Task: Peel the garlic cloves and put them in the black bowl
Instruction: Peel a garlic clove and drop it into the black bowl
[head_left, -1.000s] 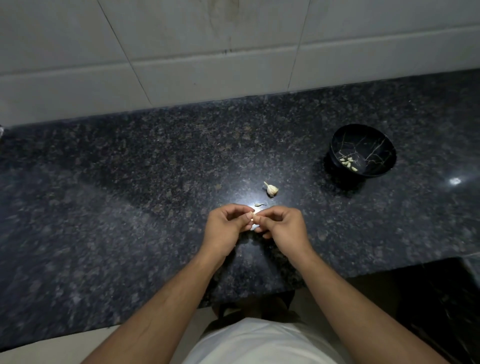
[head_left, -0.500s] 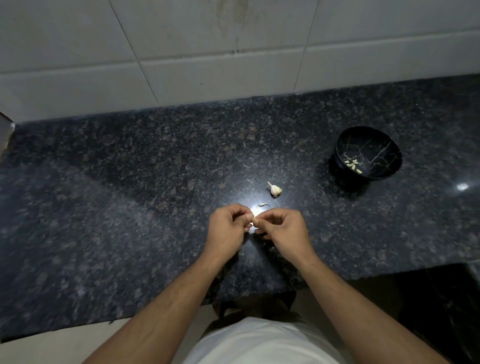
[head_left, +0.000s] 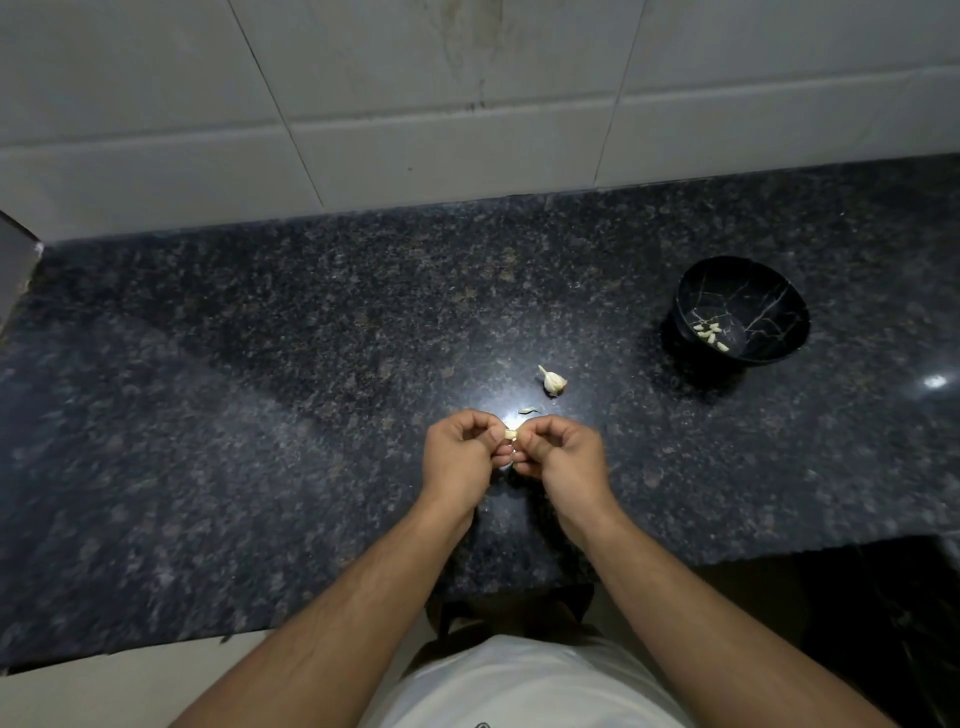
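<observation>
Hands, left hand (head_left: 457, 457) and right hand (head_left: 558, 457), pinch one garlic clove (head_left: 510, 434).

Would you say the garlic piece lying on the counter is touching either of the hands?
Apart. In the head view, bare dark counter shows between the garlic piece and both the left hand and right hand.

From my remote station I can read no text, label, brand, number or sign anywhere in this view.

head-worn view, facing forward and down, countertop (head_left: 260, 395) near
</observation>
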